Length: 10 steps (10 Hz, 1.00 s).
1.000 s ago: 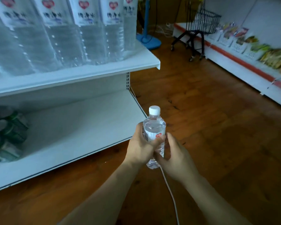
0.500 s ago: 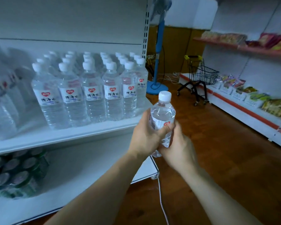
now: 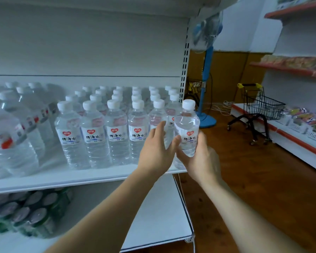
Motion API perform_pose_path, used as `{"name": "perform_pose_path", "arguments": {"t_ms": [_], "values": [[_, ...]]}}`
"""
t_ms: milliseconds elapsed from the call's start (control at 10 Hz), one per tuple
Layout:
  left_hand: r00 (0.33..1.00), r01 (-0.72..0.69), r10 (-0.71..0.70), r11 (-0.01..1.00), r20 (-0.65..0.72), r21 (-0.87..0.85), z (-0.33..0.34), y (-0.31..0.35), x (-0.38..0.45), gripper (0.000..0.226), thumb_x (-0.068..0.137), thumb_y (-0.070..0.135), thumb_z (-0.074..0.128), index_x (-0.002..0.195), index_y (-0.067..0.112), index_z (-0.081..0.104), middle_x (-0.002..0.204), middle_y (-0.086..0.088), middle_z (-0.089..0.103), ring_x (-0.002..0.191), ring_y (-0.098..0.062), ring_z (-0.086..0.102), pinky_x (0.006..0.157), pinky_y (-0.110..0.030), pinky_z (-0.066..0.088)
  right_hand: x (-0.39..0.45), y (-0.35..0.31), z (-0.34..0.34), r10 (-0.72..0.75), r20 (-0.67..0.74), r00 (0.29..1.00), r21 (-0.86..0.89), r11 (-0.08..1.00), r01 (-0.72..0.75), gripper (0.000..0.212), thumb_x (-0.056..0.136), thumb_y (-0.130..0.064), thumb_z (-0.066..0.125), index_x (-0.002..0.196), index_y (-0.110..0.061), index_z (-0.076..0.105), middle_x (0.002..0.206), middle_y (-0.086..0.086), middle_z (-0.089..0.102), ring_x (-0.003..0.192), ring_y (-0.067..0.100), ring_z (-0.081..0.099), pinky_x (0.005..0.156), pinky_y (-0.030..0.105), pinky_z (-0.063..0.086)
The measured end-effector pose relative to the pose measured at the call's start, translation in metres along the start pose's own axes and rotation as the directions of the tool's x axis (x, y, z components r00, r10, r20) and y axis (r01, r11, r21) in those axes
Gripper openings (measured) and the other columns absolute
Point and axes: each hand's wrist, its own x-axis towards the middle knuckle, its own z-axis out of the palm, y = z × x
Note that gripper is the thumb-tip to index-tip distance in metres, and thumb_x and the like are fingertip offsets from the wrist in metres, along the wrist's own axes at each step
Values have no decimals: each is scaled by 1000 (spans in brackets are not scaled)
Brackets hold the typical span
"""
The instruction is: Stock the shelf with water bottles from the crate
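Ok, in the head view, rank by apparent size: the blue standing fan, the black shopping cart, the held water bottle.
1. Blue standing fan, tallest in frame.
2-3. Shopping cart and held water bottle look alike; the bottle is much nearer the camera, so unranked.

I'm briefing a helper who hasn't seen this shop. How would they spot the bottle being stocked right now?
Find the white shelf lined with rows of water bottles. At its right end, one bottle is off the shelf, gripped from below by the right hand, with the left hand open beside it.

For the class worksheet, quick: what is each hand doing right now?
Left hand: open, fingers straight, beside the water bottle.
Right hand: holding the water bottle from below.
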Motion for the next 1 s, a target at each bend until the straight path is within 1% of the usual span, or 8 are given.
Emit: {"name": "perform_pose_path", "arguments": {"t_ms": [100,300,400,500,700,800,900,1000], "values": [[999,-50,51,994,-9,97,0,-4,6,58,99,42,54,151,26,32,134,-1,53,121,-19,53,96,-38,48,11,1,13,-28,67,997,32,999,26,72,82,-70,56,136,-27,36,117,-1,65,100,19,65,80,40,58],[991,-107,117,987,-71,123,0,-15,9,47,99,25,56,143,22,42,116,2,58,97,-10,54,88,-34,50,25,-3,30,-56,119,991,80,996,47,74,87,-63,54,143,-19,34,122,7,63,106,26,63,85,43,55],[990,-123,130,986,-62,115,0,-20,7,48,98,26,55,144,24,40,115,7,55,96,-3,50,85,-25,46,32,-3,36,-60,143,988,31,998,57,81,83,-65,43,146,-15,30,118,14,65,101,31,64,82,42,55],[989,-143,146,986,-30,82,-4,-24,8,51,98,27,57,146,25,40,113,10,53,98,-3,52,85,-21,43,34,-5,37,-65,145,987,40,997,60,84,82,-65,41,146,-13,27,119,16,64,102,34,64,83,44,55],[988,-150,149,988,32,31,-9,-28,6,57,96,26,60,149,22,38,122,8,53,108,-5,51,94,-21,43,34,-4,39,-59,150,987,8,998,59,79,86,-62,48,146,-15,25,123,15,63,105,32,63,86,45,55],[992,-119,119,993,47,-6,-12,-26,1,56,96,26,60,147,24,38,128,8,54,114,-6,51,97,-24,43,29,-4,35,-58,131,990,-45,997,64,81,89,-62,51,148,-14,24,134,14,56,116,31,58,91,42,53],[994,-104,102,993,-32,-54,-22,-27,-4,49,96,26,60,142,25,43,122,8,57,110,-6,53,95,-27,46,18,-9,25,-147,-36,988,-121,982,142,83,91,-59,52,152,-7,28,141,16,50,124,31,52,93,40,51],[985,-87,61,984,-162,-154,-39,-32,-11,40,96,26,61,134,26,49,114,9,59,108,-6,56,95,-32,49,7,-26,18,-257,-184,949,-75,966,247,68,94,-53,51,143,-7,42,131,14,55,116,30,56,87,41,55]]}}
